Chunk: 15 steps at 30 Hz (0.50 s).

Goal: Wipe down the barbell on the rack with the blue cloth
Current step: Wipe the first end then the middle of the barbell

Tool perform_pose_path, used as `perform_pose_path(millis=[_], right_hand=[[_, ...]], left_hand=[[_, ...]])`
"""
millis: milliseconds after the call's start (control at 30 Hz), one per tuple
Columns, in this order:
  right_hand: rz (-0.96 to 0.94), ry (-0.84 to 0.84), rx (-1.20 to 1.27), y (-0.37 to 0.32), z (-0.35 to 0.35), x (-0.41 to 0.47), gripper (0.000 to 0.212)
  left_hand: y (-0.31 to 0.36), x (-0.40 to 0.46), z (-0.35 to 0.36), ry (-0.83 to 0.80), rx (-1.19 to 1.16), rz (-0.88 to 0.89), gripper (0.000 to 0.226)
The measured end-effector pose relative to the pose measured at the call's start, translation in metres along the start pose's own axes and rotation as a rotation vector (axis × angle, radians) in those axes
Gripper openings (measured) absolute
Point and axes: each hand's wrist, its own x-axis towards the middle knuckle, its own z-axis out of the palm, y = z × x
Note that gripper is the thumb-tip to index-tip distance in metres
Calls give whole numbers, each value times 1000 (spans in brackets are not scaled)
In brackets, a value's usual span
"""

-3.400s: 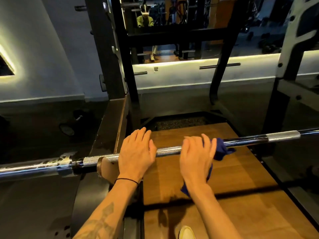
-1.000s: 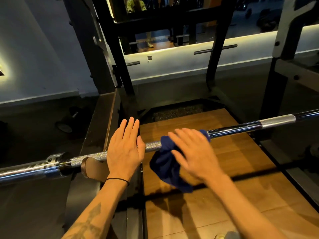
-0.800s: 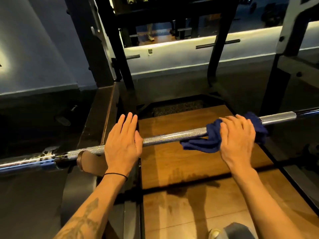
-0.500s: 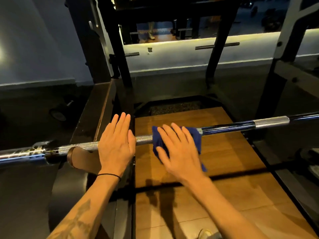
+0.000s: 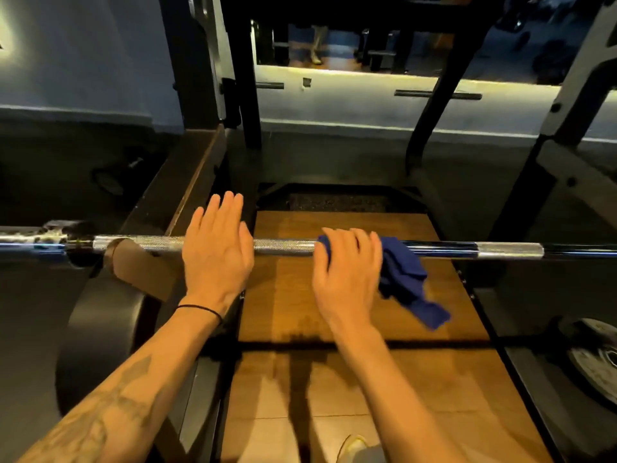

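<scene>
A steel barbell (image 5: 283, 247) lies level across the rack, running from the left edge to the right edge. My left hand (image 5: 217, 253) rests flat on its knurled part with straight fingers. My right hand (image 5: 347, 269) lies over the bar further right and presses the blue cloth (image 5: 404, 279) against it. The fingers curl over the bar and cloth. Most of the cloth bunches out to the right of the hand and hangs below the bar.
A brown rack hook (image 5: 133, 265) supports the bar at the left. Black rack uprights (image 5: 240, 71) rise behind. A wooden platform (image 5: 367, 379) lies below. A weight plate (image 5: 597, 359) sits on the floor at the right. My shoe (image 5: 354, 446) shows at the bottom.
My right hand has slid the cloth to the right along the bar since half a second ago. The cloth now trails off to the hand's right. My left hand has stayed put.
</scene>
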Motion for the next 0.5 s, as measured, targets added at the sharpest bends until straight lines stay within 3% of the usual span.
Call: perform_pose_path(millis=[100, 200, 333, 500], right_hand=[[-45, -74, -15, -3, 2, -1, 33], [-206, -126, -46, 18, -8, 6, 27], [-344, -151, -129, 55, -25, 15, 27], [-363, -98, -153, 123, -47, 28, 37]], left_hand=[[34, 4, 3, -60, -15, 128, 53], [87, 26, 10, -4, -88, 221, 49], [133, 49, 25, -67, -129, 181, 49], [147, 33, 44, -218, -82, 112, 59]])
